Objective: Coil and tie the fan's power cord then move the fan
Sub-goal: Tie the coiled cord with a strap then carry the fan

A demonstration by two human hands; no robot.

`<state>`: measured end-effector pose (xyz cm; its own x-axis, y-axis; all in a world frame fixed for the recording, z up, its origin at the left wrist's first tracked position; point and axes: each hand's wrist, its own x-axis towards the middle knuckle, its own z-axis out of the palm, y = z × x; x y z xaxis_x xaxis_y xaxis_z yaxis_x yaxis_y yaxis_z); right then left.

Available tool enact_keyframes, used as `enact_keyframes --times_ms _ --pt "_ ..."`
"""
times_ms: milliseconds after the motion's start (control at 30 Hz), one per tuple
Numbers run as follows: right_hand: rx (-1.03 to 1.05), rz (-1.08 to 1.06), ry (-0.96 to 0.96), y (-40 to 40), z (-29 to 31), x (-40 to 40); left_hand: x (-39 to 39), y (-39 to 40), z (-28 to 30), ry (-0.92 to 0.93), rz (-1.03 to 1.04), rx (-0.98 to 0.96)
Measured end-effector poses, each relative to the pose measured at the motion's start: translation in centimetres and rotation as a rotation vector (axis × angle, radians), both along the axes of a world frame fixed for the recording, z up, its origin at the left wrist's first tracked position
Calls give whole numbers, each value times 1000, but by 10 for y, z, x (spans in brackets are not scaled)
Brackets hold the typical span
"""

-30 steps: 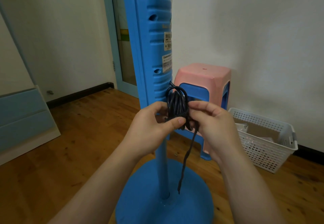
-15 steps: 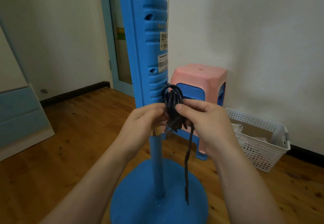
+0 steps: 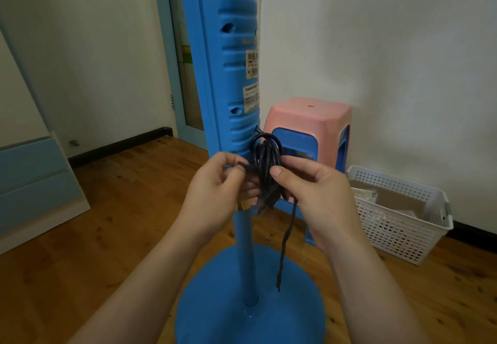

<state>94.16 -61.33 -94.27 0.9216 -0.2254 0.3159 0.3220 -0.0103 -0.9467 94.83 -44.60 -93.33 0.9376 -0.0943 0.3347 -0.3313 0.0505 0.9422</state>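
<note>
While gripped, cord (image 3: pixel 265 166) beside stool (image 3: pixel 309 128)

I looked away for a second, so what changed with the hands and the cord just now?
The left hand shifted from pressing its thumb across the coiled cord to pinching a strand out leftward. The right hand kept its grip, and the loose tie end still dangles over the fan base.

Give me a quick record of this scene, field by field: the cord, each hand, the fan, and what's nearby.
cord: black coiled cord, bundled against the fan's column
loose end: dark strand hanging down over the fan base
left hand: pinching a strand at the bundle's left side
right hand: gripping the bundle
fan: blue fan, upright on wooden floor
nearby: pink stool, white basket by the wall
</note>
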Motion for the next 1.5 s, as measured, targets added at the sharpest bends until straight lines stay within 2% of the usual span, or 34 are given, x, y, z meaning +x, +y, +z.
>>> enact_keyframes --times_ms 100,367,533,767,933,1100,1267,1400,1500 --pt "-7 -8 7 0 0 0 -2 3 5 66 -56 -96" --pt "2 -15 -19 3 3 -2 -5 -2 10 15 -75 12" --pt "-2 -35 -24 2 3 -4 -6 -6 13 79 -50 -9" --pt "-30 -64 6 -2 5 -5 -10 -8 21 -57 92 290" --pt "-74 -23 18 -9 5 -9 -13 -11 26 -90 125 320" --pt "-97 42 86 -14 9 -10 -12 -15 26 -83 275 351" --pt "-192 0 111 -6 14 -10 -11 -15 28 -152 441 552" --pt "-243 -7 160 -4 21 -12 -13 -13 29 -242 448 681" --pt "-301 -51 193 -6 25 -17 -14 -12 29 -238 382 645"
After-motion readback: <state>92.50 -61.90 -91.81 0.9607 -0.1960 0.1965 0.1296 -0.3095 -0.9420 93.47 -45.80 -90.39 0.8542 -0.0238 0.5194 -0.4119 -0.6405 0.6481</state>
